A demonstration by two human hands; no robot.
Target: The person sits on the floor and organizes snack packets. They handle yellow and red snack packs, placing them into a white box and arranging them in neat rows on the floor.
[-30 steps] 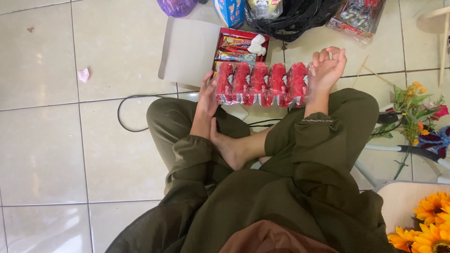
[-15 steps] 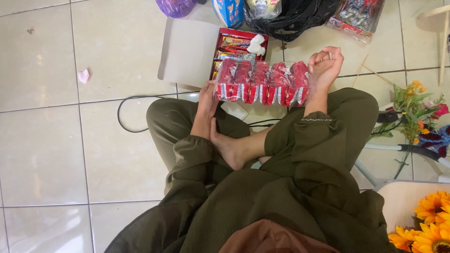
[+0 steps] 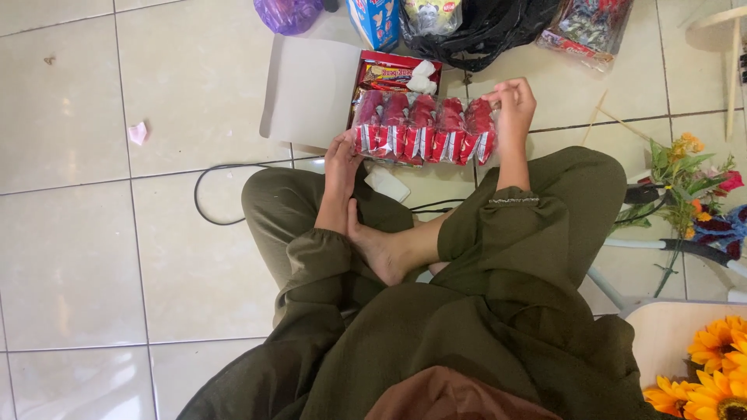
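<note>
Snack strip, a clear plastic row of five red packets joined side by side, was held above the floor in front of the seated person's crossed legs. Its long axis ran left to right across the view, tilted a little so the right end sat slightly higher than the left. The packets' red tops pointed away from the person and their white-printed bottoms pointed back toward the knees.

The left hand gripped the strip's lower left corner, fingers curled shut on the plastic edge. The right hand held the upper right end, fingertips pinched together on the wrapper.

Directly behind the strip lay an open red box with more wrapped snacks and a white crumpled bit inside; its pale lid lay flat to the left. The strip's far edge overlapped the box's near edge in the view, though whether they touched could not be told. A small white object lay on the tile just below the strip, near a bare foot.

To the left, the tiled floor lay open and wide, with only a thin black cable looping near the left knee and a pink scrap farther out. The far side was crowded by a black bag, a blue carton and a purple bag. To the right, room narrowed toward artificial flowers and sunflowers
</note>
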